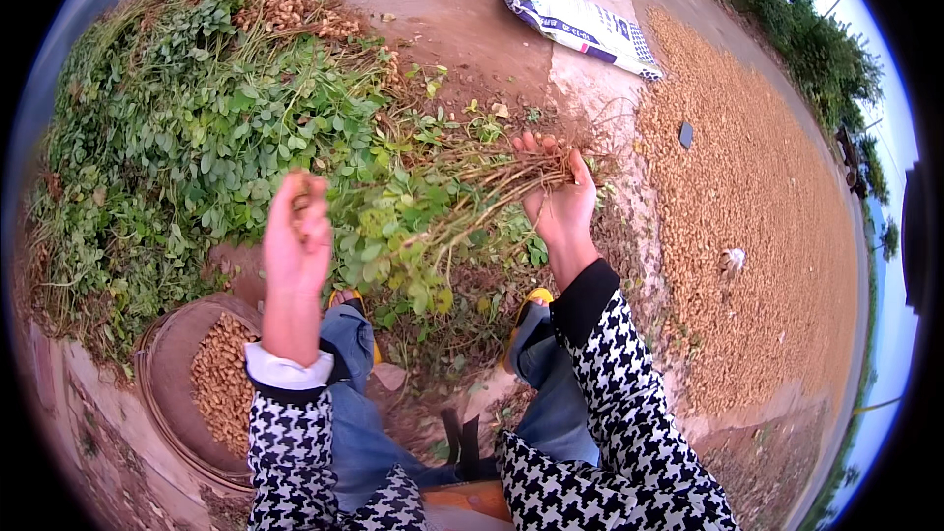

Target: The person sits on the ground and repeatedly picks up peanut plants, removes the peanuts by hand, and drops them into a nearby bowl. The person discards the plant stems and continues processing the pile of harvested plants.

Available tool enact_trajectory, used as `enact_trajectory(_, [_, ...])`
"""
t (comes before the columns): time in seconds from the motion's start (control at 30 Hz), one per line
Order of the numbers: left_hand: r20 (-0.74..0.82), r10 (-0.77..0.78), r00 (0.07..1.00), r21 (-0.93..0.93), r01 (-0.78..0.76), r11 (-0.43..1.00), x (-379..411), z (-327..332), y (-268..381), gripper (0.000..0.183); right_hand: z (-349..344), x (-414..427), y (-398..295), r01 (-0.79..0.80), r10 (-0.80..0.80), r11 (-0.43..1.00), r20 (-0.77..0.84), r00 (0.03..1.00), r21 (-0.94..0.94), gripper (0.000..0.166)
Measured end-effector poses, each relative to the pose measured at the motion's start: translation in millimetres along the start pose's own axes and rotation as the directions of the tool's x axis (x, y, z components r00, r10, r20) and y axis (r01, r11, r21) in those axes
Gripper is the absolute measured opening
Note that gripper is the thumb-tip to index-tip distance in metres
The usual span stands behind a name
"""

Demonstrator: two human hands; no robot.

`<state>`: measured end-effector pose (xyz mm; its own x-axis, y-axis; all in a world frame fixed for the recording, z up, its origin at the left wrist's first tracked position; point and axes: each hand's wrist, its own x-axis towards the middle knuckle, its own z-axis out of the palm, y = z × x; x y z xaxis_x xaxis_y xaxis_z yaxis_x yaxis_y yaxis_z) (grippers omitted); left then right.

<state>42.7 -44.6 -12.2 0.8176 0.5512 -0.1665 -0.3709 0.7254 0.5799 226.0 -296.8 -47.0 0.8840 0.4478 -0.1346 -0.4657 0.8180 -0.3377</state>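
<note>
A bunch of peanut plants lies across my right hand, which grips the stems near their root end. The leafy tops hang toward the left, above the ground between my feet. My left hand is raised over the edge of the plant heap, slightly blurred, with its fingers curled around several peanuts. Below and left of that hand stands a round basket. Loose peanuts in their shells are gathered on its right side, partly hidden by my left sleeve.
A large heap of peanut plants covers the ground at left. Peanuts are spread in a wide layer at right, with a dark flat object on them. A filled printed sack lies at the back.
</note>
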Motion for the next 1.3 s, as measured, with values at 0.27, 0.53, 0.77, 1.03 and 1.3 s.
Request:
enact_trajectory(0.27, [-0.429, 0.343, 0.836, 0.673, 0.043, 0.739, -83, -273, 131, 0.017, -4, -5, -38, 0.245, -0.323, 0.819, -0.065, 0.944, -0.519, 0.034])
enact_trajectory(0.53, [-0.651, 0.27, 0.71, 0.758, 0.588, 0.281, -199, -425, 159, 0.041, -163, -148, -202, 0.183, -0.234, -0.75, 0.514, 0.825, -0.635, 0.041])
enact_trajectory(0.77, [-0.037, 0.252, 0.967, 0.897, -0.079, 0.436, -80, -152, 121, 0.033, -214, -646, -306, -0.593, -0.557, -0.747, -0.769, 0.314, 0.299, 0.063])
enact_trajectory(1.03, [0.273, -0.021, 0.962, 0.893, -0.246, 0.376, -35, 29, 5, 0.033, -185, -671, -346, -0.759, -0.668, -0.414, -0.734, -0.122, 0.503, 0.085])
enact_trajectory(1.3, [0.186, -0.312, 0.932, 0.973, -0.13, 0.19, -27, 5, -36, 0.028, -212, -203, -273, -0.707, -0.598, -0.652, -0.387, 0.702, -0.275, 0.104])
